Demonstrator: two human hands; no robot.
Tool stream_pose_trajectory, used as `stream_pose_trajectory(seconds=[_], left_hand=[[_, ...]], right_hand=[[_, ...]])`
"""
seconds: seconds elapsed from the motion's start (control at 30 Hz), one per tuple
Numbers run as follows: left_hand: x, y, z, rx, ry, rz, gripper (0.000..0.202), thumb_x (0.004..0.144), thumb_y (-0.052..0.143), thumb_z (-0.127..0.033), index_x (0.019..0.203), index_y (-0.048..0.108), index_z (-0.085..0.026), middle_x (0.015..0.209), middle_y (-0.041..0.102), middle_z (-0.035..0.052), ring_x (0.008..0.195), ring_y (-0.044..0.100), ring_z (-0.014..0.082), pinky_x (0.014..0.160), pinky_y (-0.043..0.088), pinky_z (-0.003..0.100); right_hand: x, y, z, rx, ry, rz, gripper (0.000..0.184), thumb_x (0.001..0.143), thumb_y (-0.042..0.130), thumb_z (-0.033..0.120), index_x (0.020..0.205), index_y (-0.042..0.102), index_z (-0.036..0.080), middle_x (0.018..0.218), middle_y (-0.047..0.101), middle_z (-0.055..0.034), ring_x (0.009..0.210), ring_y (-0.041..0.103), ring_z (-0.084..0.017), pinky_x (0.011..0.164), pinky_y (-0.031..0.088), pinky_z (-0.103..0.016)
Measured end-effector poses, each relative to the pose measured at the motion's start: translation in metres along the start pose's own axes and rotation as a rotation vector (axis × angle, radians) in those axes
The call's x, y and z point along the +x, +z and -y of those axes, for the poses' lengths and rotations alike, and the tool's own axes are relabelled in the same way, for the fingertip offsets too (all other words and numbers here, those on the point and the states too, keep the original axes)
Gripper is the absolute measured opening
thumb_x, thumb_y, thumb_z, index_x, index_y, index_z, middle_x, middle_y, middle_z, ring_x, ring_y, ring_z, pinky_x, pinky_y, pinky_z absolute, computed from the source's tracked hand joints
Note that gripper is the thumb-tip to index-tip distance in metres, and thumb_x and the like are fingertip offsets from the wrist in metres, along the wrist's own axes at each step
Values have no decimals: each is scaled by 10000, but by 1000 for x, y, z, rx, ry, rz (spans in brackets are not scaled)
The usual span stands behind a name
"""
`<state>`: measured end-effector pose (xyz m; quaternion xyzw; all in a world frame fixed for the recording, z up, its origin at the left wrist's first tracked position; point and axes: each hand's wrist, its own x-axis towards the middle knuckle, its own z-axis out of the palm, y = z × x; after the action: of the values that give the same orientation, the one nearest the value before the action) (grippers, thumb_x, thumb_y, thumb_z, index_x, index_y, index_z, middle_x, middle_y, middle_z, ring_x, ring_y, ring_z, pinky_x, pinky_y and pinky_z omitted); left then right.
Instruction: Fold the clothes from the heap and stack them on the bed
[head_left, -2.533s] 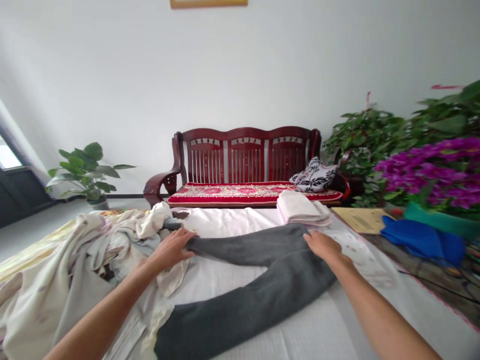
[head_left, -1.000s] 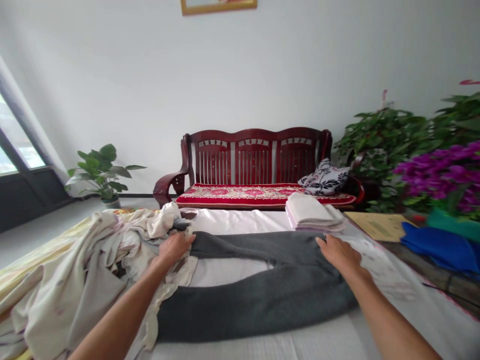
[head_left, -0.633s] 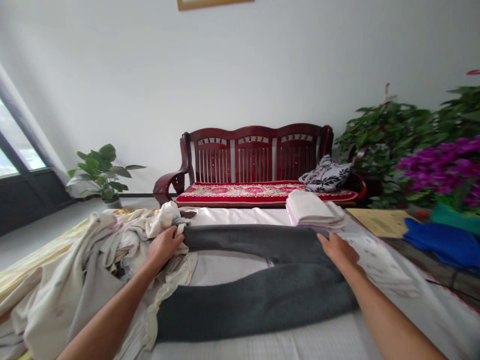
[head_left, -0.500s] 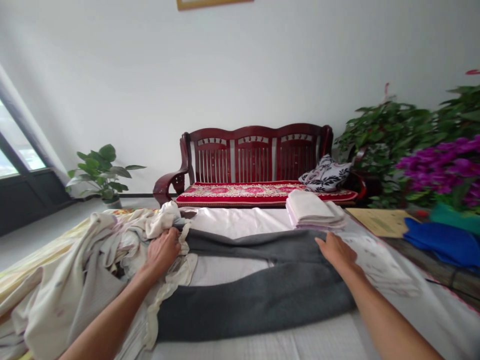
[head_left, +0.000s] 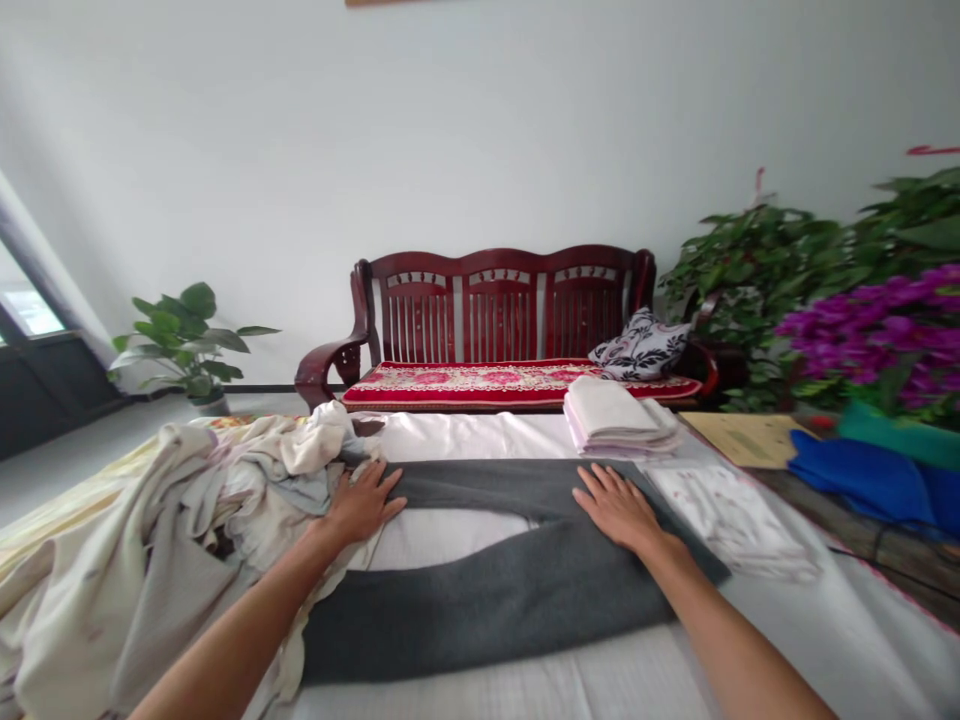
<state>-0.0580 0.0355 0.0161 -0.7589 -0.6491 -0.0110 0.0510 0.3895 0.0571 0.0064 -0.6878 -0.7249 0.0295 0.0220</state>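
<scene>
Dark grey trousers lie spread on a white cloth, waist end to the right and both legs stretched to the left. My left hand rests on the end of the far leg, its fingers spread. On the waist end, my right hand lies flat with fingers apart. A heap of crumpled cream and grey clothes sits beside my left arm, touching the trouser leg ends. Just beyond my right hand is a stack of folded white cloths, with a folded patterned white garment to its right.
Behind the table stands a dark red wooden bench with a red floral cover and a patterned cushion. At the right are a blue cloth, a yellowish sheet and purple flowers. A potted plant stands back left.
Both hands have let go of the trousers' far edge and now lie flat on them with fingers spread. My right hand has moved left; the far edge looks straighter.
</scene>
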Motion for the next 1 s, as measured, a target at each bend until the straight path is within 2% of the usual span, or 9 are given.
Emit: stream_pose_trajectory(seconds=[0.13, 0.23, 0.33, 0.4, 0.47, 0.57, 0.77, 0.87, 1.0], left_hand=[[-15, -22, 9, -157, 81, -11, 579, 903, 551, -441, 1429, 516, -204, 1555, 411, 176, 1460, 314, 354, 1158, 250, 539], [-55, -55, 12, -359, 258, -54, 405, 892, 552, -413, 1253, 623, -244, 1402, 557, 100, 1327, 463, 295, 1121, 334, 410], [-109, -72, 9, -461, 351, 144, 291, 776, 642, -310, 1065, 648, -279, 1153, 643, 38, 1093, 567, 251, 956, 441, 321], [-141, -69, 4, -423, 357, 229, 449, 669, 655, -202, 1102, 634, -318, 1166, 635, 20, 1095, 553, 261, 962, 432, 331], [-162, -56, -1, -361, 330, 196, 560, 618, 593, -115, 1133, 628, -333, 1215, 624, 21, 1150, 531, 276, 1033, 386, 368], [-171, -37, -2, -319, 299, 116, 474, 639, 529, -77, 1042, 645, -298, 1153, 653, 35, 1108, 553, 274, 1046, 368, 394], [-120, -53, 30, -611, 70, -28, 177, 802, 483, -268, 911, 618, -232, 902, 682, 43, 918, 612, 248, 856, 474, 331], [-63, -67, 47, -777, -95, -200, 342, 754, 548, -413, 1011, 628, -201, 1027, 697, 54, 993, 622, 262, 894, 483, 332], [6, -61, 53, -760, -290, -241, 458, 691, 598, -440, 1048, 656, -159, 921, 708, 58, 899, 658, 276, 799, 521, 353]], right_hand=[[-11, -19, -20, 128, -98, -89, 517, 912, 459, 364, 1386, 552, 177, 1504, 496, -127, 1392, 439, -296, 1150, 326, -442], [-40, -38, -46, 217, -223, -133, 349, 782, 475, 193, 1054, 692, 224, 1197, 692, -78, 1165, 600, -252, 1035, 434, -373], [-76, -44, -74, 225, -275, -43, 379, 622, 451, 96, 876, 678, 262, 1030, 712, -35, 1074, 615, -249, 958, 462, -360], [-98, -40, -87, 199, -308, -30, 494, 549, 440, 63, 924, 678, 279, 1120, 694, -24, 1141, 587, -252, 990, 441, -371], [-113, -31, -96, 170, -336, -50, 597, 534, 435, 43, 1013, 678, 304, 1249, 655, -10, 1240, 538, -249, 1055, 401, -390], [-122, -19, -103, 136, -342, -106, 611, 587, 430, 36, 1072, 673, 318, 1307, 637, 5, 1304, 503, -238, 1122, 348, -412], [-90, -46, -101, 133, -239, -246, 318, 786, 438, 158, 943, 690, 274, 1067, 734, -25, 1070, 649, -251, 972, 468, -373], [-50, -69, -93, 120, -75, -313, 380, 833, 429, 184, 1107, 682, 255, 1148, 730, -42, 1065, 666, -262, 903, 491, -350], [4, -78, -78, 82, 11, -265, 356, 897, 444, 230, 1190, 647, 227, 1208, 716, -75, 1070, 671, -265, 846, 492, -337]])
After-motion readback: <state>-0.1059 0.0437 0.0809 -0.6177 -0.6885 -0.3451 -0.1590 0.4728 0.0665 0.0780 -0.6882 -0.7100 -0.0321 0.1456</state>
